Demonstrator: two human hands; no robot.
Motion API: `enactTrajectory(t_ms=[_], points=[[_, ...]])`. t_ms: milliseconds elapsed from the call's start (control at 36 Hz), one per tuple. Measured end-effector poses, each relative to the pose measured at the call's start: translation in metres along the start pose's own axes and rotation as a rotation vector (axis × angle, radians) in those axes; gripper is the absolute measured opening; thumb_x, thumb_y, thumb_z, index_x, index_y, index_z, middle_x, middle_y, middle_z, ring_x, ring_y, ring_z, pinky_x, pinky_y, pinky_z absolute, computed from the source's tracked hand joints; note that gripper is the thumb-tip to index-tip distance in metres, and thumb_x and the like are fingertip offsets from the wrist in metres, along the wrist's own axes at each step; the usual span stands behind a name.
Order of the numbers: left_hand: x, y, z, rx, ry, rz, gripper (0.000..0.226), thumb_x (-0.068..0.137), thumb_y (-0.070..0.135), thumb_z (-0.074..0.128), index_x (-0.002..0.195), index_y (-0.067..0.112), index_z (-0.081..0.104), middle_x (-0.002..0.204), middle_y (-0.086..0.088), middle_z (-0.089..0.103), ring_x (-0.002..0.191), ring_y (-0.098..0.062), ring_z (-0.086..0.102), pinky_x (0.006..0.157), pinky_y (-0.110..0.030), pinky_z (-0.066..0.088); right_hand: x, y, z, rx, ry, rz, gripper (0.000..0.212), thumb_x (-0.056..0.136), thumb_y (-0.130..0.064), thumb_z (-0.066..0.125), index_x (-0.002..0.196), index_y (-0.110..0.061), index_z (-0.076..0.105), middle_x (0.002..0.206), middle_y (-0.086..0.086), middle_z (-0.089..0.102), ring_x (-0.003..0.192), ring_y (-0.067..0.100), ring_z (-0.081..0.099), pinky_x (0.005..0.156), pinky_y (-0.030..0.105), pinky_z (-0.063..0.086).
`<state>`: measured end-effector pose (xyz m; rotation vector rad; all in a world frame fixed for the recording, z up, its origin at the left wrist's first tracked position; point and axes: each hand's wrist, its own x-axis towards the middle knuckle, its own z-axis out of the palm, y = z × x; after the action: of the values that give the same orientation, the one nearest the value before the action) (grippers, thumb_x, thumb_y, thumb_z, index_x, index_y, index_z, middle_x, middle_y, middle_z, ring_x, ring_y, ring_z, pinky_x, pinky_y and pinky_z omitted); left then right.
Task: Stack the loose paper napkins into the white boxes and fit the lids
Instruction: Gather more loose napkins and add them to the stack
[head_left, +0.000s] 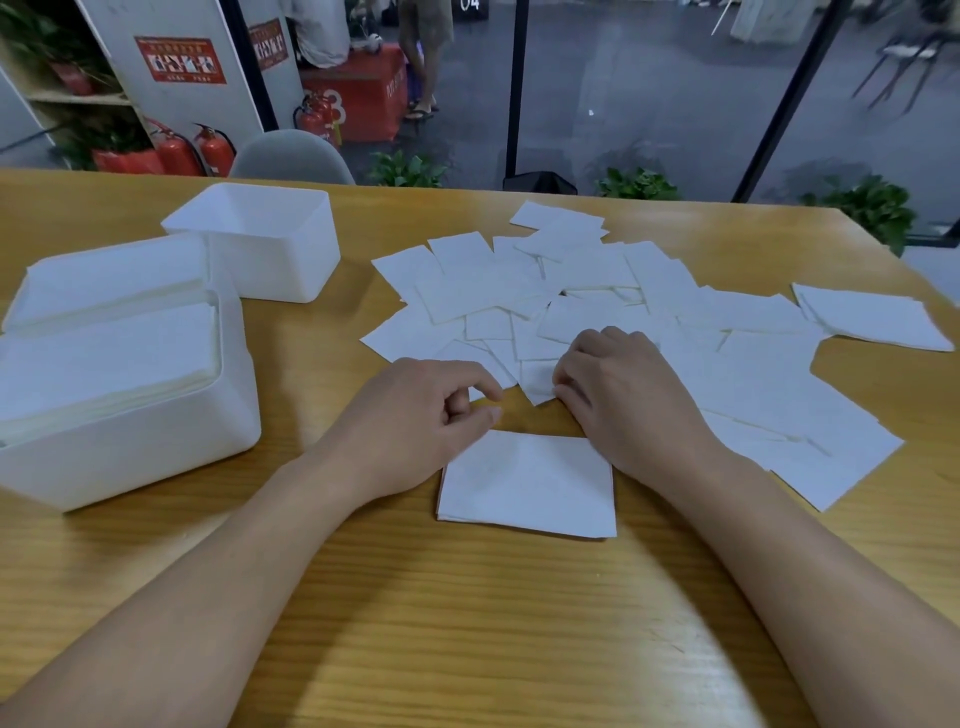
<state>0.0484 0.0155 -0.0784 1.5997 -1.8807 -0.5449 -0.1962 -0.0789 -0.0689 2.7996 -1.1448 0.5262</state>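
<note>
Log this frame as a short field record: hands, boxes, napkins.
left hand: loosely curled, holds nothing, by the small stack
right hand: fingers curled onto a loose napkin
near box: filled with napkins, no lid
far box: open, contents not visible
loose napkins: scattered over the table

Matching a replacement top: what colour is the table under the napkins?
Light yellowish-brown wood with grain lines, table, seen best in the head view, the only view.
</note>
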Motion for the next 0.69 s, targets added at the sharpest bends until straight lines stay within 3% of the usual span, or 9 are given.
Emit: enactTrajectory(t_ms=[139, 278, 389, 528, 611, 694], points=[[0.0, 0.001, 0.003, 0.016, -0.026, 0.013, 0.005, 0.104, 0.044, 0.072, 0.108, 0.044, 0.075, 0.072, 0.01, 0.065, 0.061, -0.011, 0.058, 0.061, -0.026, 0.045, 0.001, -0.002, 0.003, -0.087, -0.031, -0.021, 0.02, 0.111, -0.017, 0.052, 0.096, -0.019, 0.065, 0.099, -0.002, 0.058, 0.09, 0.022, 0.051, 0.085, 0.041, 0.042], [0.001, 0.0, 0.005, -0.018, 0.003, -0.011, 0.009, 0.104, 0.043, 0.073, 0.112, 0.044, 0.075, 0.077, 0.012, 0.068, 0.064, -0.012, 0.061, 0.062, -0.029, 0.051, -0.001, 0.002, 0.001, -0.015, -0.061, -0.009, 0.018, 0.112, -0.02, 0.048, 0.103, -0.019, 0.063, 0.104, -0.003, 0.056, 0.096, 0.024, 0.053, 0.093, 0.044, 0.041], [0.004, 0.003, 0.004, -0.134, 0.085, -0.03, 0.019, 0.11, 0.043, 0.064, 0.128, 0.044, 0.071, 0.085, 0.015, 0.075, 0.078, -0.011, 0.071, 0.07, -0.015, 0.051, -0.008, -0.005, -0.01, 0.155, -0.001, -0.001, 0.011, 0.11, -0.017, 0.054, 0.104, -0.022, 0.062, 0.106, -0.007, 0.056, 0.098, 0.02, 0.05, 0.097, 0.042, 0.039], [0.008, 0.012, 0.004, -0.467, 0.12, -0.138, 0.038, 0.114, 0.058, 0.048, 0.14, 0.039, 0.066, 0.095, 0.004, 0.082, 0.084, -0.018, 0.081, 0.065, -0.024, 0.058, -0.023, -0.027, -0.023, 0.396, -0.082, -0.133, 0.009, 0.11, -0.016, 0.056, 0.105, -0.022, 0.058, 0.111, -0.006, 0.061, 0.108, 0.022, 0.055, 0.094, 0.042, 0.045], [0.009, 0.013, 0.003, -0.564, 0.125, -0.198, 0.038, 0.108, 0.064, 0.056, 0.135, 0.04, 0.07, 0.084, 0.002, 0.078, 0.075, -0.012, 0.075, 0.065, -0.031, 0.06, -0.028, -0.034, -0.024, 0.478, -0.11, -0.218, 0.007, 0.111, -0.019, 0.056, 0.107, -0.02, 0.062, 0.115, -0.006, 0.065, 0.111, 0.023, 0.06, 0.092, 0.042, 0.049], [0.008, 0.01, 0.0, -0.503, 0.064, -0.193, 0.033, 0.102, 0.045, 0.075, 0.135, 0.046, 0.067, 0.074, -0.002, 0.072, 0.065, -0.021, 0.06, 0.065, -0.031, 0.049, -0.029, -0.031, -0.021, 0.602, -0.103, -0.188, 0.011, 0.112, -0.027, 0.058, 0.116, -0.023, 0.068, 0.122, -0.016, 0.068, 0.119, 0.014, 0.064, 0.095, 0.04, 0.053]])
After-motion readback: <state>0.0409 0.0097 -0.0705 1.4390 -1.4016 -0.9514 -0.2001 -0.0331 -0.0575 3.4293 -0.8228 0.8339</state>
